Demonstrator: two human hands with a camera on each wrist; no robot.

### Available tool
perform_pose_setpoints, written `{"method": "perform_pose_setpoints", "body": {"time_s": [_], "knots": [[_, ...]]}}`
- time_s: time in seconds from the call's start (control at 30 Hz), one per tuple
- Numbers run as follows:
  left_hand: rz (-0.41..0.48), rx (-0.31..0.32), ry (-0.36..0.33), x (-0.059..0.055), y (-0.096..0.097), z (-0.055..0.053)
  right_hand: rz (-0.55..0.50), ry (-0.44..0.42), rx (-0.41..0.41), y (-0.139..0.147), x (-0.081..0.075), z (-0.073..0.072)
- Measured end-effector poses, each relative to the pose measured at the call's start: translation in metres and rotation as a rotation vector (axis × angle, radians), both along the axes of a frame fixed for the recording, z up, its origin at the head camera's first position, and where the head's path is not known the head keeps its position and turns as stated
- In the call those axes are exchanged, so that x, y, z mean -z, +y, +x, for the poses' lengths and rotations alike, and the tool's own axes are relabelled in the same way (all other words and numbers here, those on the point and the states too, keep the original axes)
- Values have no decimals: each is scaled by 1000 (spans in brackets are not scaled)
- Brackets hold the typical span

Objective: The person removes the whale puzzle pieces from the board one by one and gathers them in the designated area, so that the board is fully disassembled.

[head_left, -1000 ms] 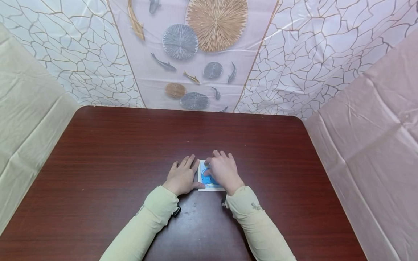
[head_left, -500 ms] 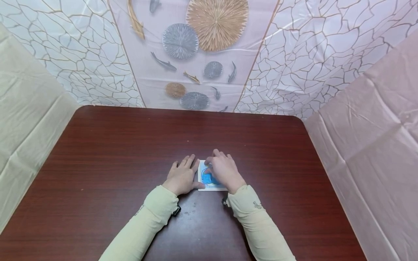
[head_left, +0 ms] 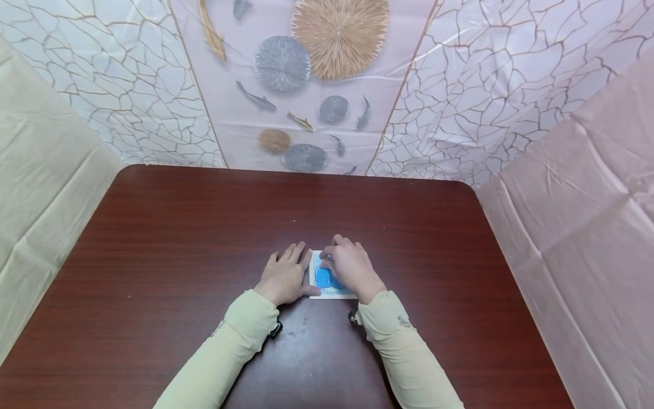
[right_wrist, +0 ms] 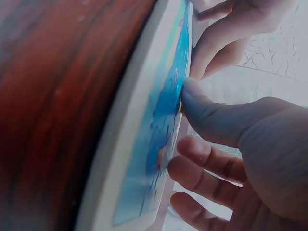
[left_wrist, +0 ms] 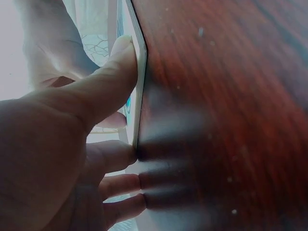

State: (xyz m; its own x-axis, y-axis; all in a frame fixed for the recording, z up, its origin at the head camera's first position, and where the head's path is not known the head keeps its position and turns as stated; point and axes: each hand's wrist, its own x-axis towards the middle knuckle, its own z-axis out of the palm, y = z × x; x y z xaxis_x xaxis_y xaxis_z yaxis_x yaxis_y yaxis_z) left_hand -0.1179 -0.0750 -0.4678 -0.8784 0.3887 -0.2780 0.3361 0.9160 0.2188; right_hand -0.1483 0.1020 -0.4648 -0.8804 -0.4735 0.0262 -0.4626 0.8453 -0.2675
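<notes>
In the head view, a small flat board (head_left: pixel 331 295) with a white border and a blue printed picture lies on the table. Dark curving lines cross its blue surface (right_wrist: pixel 166 130) in the right wrist view. My left hand (head_left: pixel 283 278) lies flat at the board's left side, its thumb (left_wrist: pixel 126 57) on the near border and its other fingers stretched along the edge. Over the right part is my right hand (head_left: pixel 352 270). Its thumb tip (right_wrist: pixel 192 89) touches the picture, and several fingers hover loosely bent beside it. No separate piece shows between them; the right hand hides part of the board.
The dark red-brown wooden table (head_left: pixel 194 227) spreads around the board on all sides. Patterned cloth (head_left: pixel 317 125) hangs behind the far edge, with a pale plain curtain (head_left: pixel 41 199) on the left and a pinkish one (head_left: pixel 577 216) on the right.
My right thumb has slid slightly away from me over the picture, closer to the index finger, and the right hand has shifted a little. The left hand and board have stayed in place.
</notes>
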Motion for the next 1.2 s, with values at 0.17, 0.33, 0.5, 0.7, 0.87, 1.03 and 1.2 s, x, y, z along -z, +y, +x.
{"method": "perform_pose_setpoints", "body": {"time_s": [0.17, 0.33, 0.5, 0.7, 0.87, 1.03, 1.2], "knots": [[-7, -2, -17, -2, 1, 0, -16, -35, 2, 4, 1, -1], [-2, -5, -30, -1, 1, -1, -31, -99, 26, 6, 1, -4], [-2, -7, -40, 1, 2, 0, -60, -152, 28, 8, 2, -5], [-3, -9, -37, -2, 2, 0, -48, -126, 13, 8, 2, -6], [-6, -10, -25, -3, 1, 0, -29, -109, 4, 6, 3, -7], [12, -31, -2, -3, 1, -2, -59, -150, 26, 4, 4, -7], [15, -51, 28, -4, 4, -4, -92, -192, 40, 3, 7, -8]]}}
